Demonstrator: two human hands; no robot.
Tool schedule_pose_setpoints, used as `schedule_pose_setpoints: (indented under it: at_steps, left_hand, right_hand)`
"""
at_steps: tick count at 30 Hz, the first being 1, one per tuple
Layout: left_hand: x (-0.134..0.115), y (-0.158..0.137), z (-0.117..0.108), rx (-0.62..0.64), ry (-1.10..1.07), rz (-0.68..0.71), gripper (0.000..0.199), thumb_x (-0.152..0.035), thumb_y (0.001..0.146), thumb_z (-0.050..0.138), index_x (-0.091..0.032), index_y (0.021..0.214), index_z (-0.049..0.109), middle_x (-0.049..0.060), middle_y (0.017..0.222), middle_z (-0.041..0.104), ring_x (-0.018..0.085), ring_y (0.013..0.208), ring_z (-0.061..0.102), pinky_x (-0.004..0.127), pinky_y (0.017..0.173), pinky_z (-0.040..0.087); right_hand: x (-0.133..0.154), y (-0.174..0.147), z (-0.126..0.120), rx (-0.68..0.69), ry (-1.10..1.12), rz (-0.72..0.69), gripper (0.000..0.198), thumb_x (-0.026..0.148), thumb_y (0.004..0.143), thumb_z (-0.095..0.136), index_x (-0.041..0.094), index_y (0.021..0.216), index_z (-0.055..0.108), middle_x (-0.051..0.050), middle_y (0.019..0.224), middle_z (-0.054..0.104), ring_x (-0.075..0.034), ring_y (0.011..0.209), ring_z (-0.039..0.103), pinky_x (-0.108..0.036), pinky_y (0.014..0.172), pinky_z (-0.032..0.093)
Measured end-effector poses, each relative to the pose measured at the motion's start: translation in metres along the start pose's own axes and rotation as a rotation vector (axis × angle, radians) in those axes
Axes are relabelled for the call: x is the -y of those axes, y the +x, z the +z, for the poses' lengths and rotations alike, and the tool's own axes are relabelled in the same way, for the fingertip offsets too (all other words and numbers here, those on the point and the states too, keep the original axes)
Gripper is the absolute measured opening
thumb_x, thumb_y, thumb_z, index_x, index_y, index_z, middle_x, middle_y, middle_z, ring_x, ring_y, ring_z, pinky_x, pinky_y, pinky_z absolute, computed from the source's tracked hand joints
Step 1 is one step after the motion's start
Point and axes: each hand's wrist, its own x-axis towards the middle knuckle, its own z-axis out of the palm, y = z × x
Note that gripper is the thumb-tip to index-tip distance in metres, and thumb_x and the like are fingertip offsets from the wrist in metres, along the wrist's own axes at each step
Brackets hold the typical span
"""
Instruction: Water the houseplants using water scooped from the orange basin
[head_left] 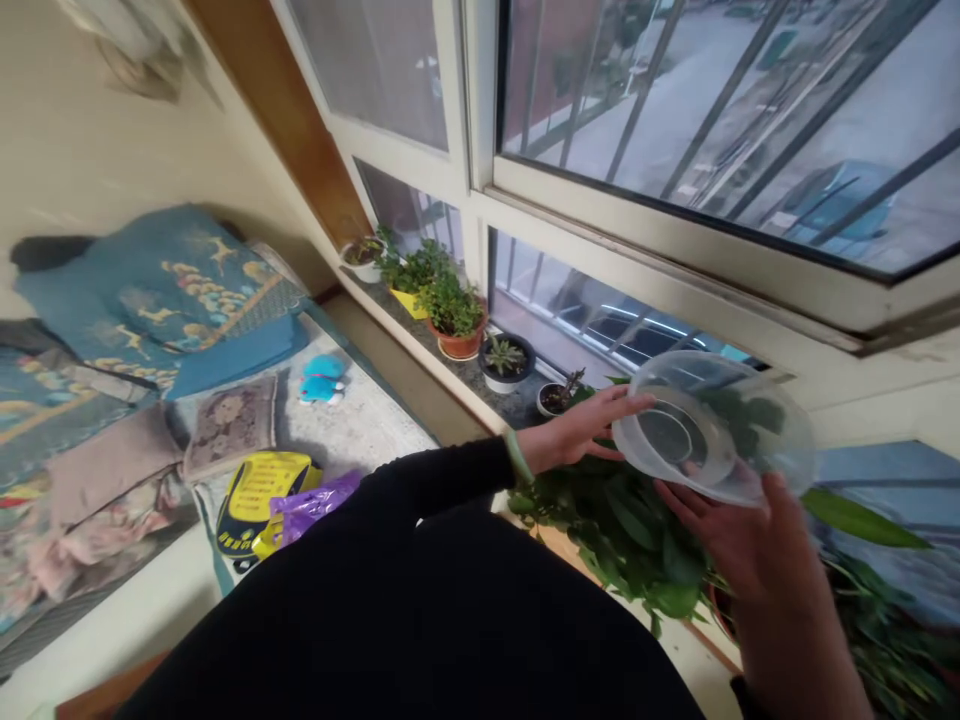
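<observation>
Container (716,450) held from 2 sides

At 3 o'clock in view, the clear container is gripped at its 9 o'clock edge by the left hand (581,428) and at 5 o'clock by the right hand (742,540). Holding seems in hand; steady 2-sided support is probably called for next.

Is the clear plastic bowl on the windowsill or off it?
Off it: the left hand and right hand grip the plastic bowl between them.

No words can be read: the yellow pack (262,490) beside the purple bag (315,508) carries rows of marks, too small and blurred to make out.
</observation>
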Motion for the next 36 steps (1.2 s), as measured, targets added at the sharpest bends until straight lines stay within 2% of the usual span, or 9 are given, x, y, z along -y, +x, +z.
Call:
schedule_pose_setpoints:
  at_steps: [4,7,10,13,16,21,28,32,36]
  left_hand:
    - [-0.020,-0.001,-0.045,-0.073,-0.026,0.022,0.089,-0.073,0.092,0.088,-0.031,0.166,0.062,0.017,0.159,0.072,0.033,0.125,0.075,0.057,0.115,0.065]
    - [-0.035,0.001,-0.091,-0.136,-0.045,0.021,0.087,-0.072,0.094,0.087,-0.032,0.167,0.061,0.015,0.158,0.073,0.034,0.128,0.077,0.055,0.114,0.066]
    - [-0.053,0.004,-0.143,-0.222,-0.076,0.039,0.088,-0.068,0.098,0.085,-0.030,0.172,0.057,0.017,0.167,0.068,0.039,0.135,0.075,0.055,0.114,0.065]
    - [-0.078,0.003,-0.199,-0.283,-0.107,0.052,0.095,-0.065,0.096,0.088,-0.029,0.177,0.054,0.019,0.171,0.066,0.042,0.139,0.075,0.056,0.116,0.064]
    - [-0.106,0.000,-0.252,-0.315,-0.127,0.048,0.098,-0.066,0.088,0.096,-0.032,0.173,0.060,0.019,0.169,0.068,0.042,0.140,0.076,0.058,0.118,0.063]
    - [-0.144,-0.005,-0.319,-0.366,-0.163,0.071,0.087,-0.063,0.090,0.096,-0.033,0.166,0.065,0.016,0.169,0.069,0.038,0.140,0.075,0.055,0.116,0.064]
    - [-0.168,-0.001,-0.372,-0.522,-0.258,0.065,0.072,-0.060,0.097,0.089,-0.035,0.161,0.070,0.013,0.169,0.068,0.033,0.130,0.078,0.049,0.109,0.068]
    - [-0.171,0.003,-0.383,-0.596,-0.328,0.100,0.070,-0.056,0.097,0.090,-0.035,0.161,0.070,0.013,0.167,0.068,0.033,0.125,0.079,0.046,0.100,0.071]
    - [-0.170,0.000,-0.387,-0.665,-0.381,0.094,0.071,-0.054,0.097,0.090,-0.035,0.162,0.069,0.013,0.158,0.073,0.027,0.111,0.080,0.037,0.090,0.072]
  right_hand:
    - [-0.013,0.036,0.039,0.063,0.039,0.043,0.054,0.071,0.073,0.097,0.038,0.115,0.085,-0.007,0.134,0.087,-0.041,0.138,0.081,-0.064,0.121,0.068]
    - [-0.026,0.062,0.083,0.104,0.065,0.056,0.061,0.062,0.070,0.101,0.033,0.122,0.085,-0.007,0.131,0.088,-0.034,0.114,0.087,-0.054,0.101,0.078]
    - [-0.040,0.087,0.138,0.174,0.083,0.063,0.066,0.054,0.072,0.103,0.032,0.130,0.083,-0.008,0.138,0.086,-0.034,0.116,0.087,-0.054,0.100,0.077]
    - [-0.054,0.111,0.195,0.236,0.084,0.092,0.062,0.049,0.073,0.103,0.034,0.129,0.081,-0.006,0.130,0.088,-0.035,0.122,0.085,-0.059,0.108,0.074]
    - [-0.064,0.133,0.249,0.266,0.091,0.141,0.059,0.050,0.070,0.105,0.037,0.123,0.081,-0.003,0.125,0.088,-0.035,0.123,0.084,-0.060,0.109,0.073]
    - [-0.070,0.164,0.327,0.355,0.056,0.176,0.059,0.052,0.074,0.102,0.038,0.127,0.080,-0.002,0.124,0.087,-0.035,0.124,0.083,-0.060,0.110,0.071]
    - [-0.080,0.198,0.398,0.340,0.039,0.229,0.072,0.051,0.067,0.104,0.038,0.131,0.073,-0.002,0.121,0.086,-0.033,0.119,0.083,-0.050,0.092,0.074]
    - [-0.082,0.215,0.416,0.415,-0.007,0.244,0.065,0.054,0.072,0.099,0.037,0.130,0.074,-0.002,0.122,0.087,-0.032,0.120,0.083,-0.047,0.093,0.073]
    - [-0.083,0.229,0.430,0.461,-0.075,0.272,0.062,0.055,0.073,0.098,0.035,0.127,0.075,-0.002,0.122,0.087,-0.031,0.113,0.084,-0.048,0.094,0.074]
